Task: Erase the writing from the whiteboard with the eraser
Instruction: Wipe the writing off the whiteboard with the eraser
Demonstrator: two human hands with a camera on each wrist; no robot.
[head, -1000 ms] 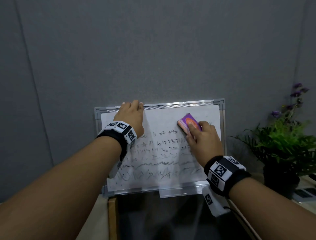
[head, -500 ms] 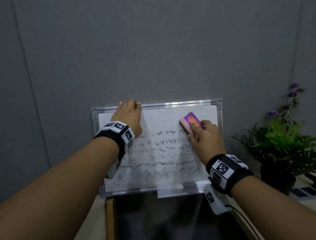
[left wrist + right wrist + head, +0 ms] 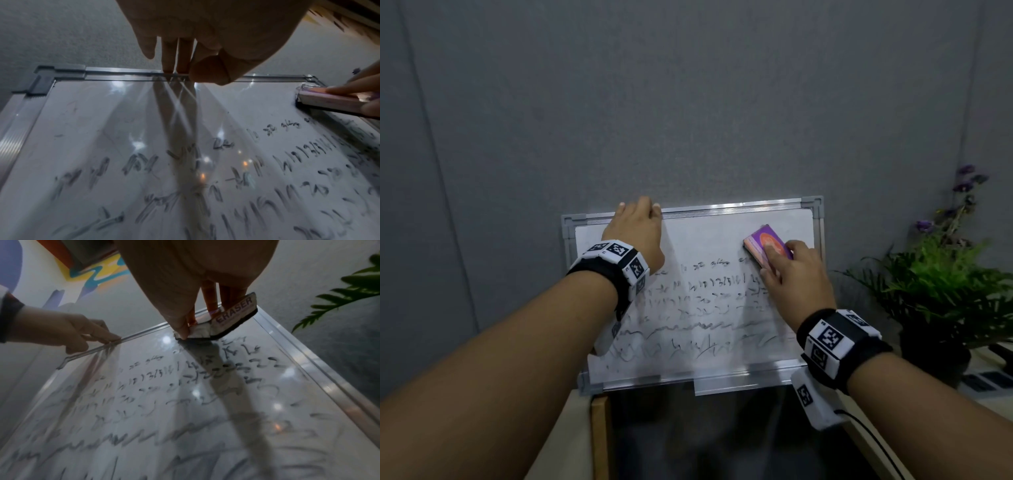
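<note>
Compared with one second before, the eraser (image 3: 768,246) sits a little more to the right on the whiteboard (image 3: 709,359), near its upper right corner, and the words beside it look fainter. The right hand (image 3: 796,279) holds it with curled fingers (image 3: 180,331), pressing its dark felt on the glossy white surface. The left hand (image 3: 635,233) stays on the ribbed metal top frame, fingers (image 3: 170,55) straight, holding nothing. Smeared grey lines cover the lower board. A leafy plant (image 3: 941,287) stands right of the board.
</note>
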